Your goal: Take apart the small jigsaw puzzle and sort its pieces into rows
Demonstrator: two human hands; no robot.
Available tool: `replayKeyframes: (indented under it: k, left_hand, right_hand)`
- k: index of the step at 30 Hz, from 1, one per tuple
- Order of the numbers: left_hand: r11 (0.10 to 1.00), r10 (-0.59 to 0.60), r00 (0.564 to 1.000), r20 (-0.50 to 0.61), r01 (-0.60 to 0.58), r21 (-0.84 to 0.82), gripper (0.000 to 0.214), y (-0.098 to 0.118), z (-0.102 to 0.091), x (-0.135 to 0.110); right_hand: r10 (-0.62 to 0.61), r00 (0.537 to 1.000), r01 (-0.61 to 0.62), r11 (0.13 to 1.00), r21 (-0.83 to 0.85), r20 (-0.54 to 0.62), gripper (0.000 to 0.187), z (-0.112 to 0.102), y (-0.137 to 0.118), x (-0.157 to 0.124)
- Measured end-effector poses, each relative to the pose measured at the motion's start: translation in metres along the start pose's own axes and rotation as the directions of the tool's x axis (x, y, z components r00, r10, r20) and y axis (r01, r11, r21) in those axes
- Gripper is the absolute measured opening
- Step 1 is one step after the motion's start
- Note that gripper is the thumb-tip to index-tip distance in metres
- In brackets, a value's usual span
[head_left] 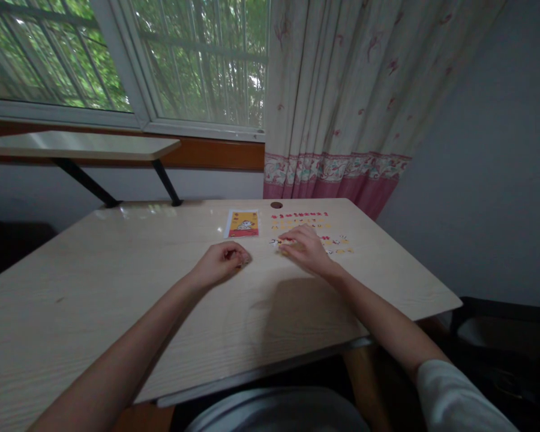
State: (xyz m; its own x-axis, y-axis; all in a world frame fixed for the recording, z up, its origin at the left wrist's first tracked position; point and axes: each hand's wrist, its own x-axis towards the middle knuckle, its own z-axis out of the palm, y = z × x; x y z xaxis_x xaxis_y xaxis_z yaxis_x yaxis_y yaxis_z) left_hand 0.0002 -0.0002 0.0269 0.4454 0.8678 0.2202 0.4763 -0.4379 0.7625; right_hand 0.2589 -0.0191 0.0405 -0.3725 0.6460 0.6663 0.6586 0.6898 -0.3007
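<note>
My left hand [225, 261] rests on the table with its fingers curled in. Something small seems to show at its fingertips, too blurred to name. My right hand [306, 248] is over the rows of small puzzle pieces [327, 226], its thumb and forefinger curved with a small gap between the tips. Just by those tips lies a white and dark piece [274, 242]. The rows run from red at the back through yellow to mixed white, red and yellow at the front; my right hand hides part of them. Between the hands, farther back, lies a yellow and red picture card [243, 224] with a white animal.
The pale wooden table [171, 324] has a round dark cable hole [276, 205] near its back edge. A raised shelf [81, 146] on black legs stands at the back left. Behind are a barred window and a patterned curtain [337, 120]; a dark chair [504, 342] is at the right.
</note>
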Motion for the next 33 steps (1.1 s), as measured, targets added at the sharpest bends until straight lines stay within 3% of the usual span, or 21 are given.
replayKeyframes:
  k: [2,5,8,12,19,25,30,33]
  left_hand:
    - [0.988,0.028,1.0,-0.005,-0.027,0.155,0.025,-0.008,-0.009,0.001]
    - [0.895,0.12,0.992,0.022,-0.118,0.43,0.027,-0.017,-0.023,0.002]
    - [0.82,0.125,0.992,0.025,-0.118,0.56,0.031,-0.021,-0.032,0.001]
    - [0.806,0.108,0.994,0.026,-0.103,0.583,0.032,-0.018,-0.035,0.001]
    - [0.794,0.146,0.984,0.099,-0.176,0.581,0.029,-0.019,-0.028,0.001]
    - [0.774,0.097,0.988,0.124,-0.153,0.615,0.028,-0.015,-0.019,-0.001]
    - [0.752,0.084,0.987,0.136,-0.152,0.641,0.028,-0.011,-0.014,-0.002]
    - [0.76,0.095,0.983,0.158,-0.174,0.627,0.027,-0.013,-0.012,-0.001]
  right_hand:
    - [0.011,0.999,-0.011,1.0,0.006,-0.053,0.023,-0.007,0.007,0.001]
    - [0.033,0.997,-0.033,0.999,-0.005,-0.067,0.022,-0.011,0.016,0.002]
    - [0.027,0.998,-0.028,1.0,-0.014,-0.059,0.023,-0.011,0.02,0.002]
    - [0.016,0.998,-0.016,1.0,-0.009,-0.055,0.024,-0.009,0.023,0.001]
    - [-0.013,0.998,0.014,1.0,0.007,-0.066,0.023,-0.007,0.025,0.0]
    - [0.004,0.999,-0.005,1.0,0.025,0.047,0.021,-0.014,0.031,0.008]
    - [0.056,0.983,-0.06,0.998,0.019,0.172,0.02,-0.037,0.062,0.016]
    - [0.192,0.958,-0.194,0.981,-0.014,0.211,0.024,-0.057,0.093,0.009]
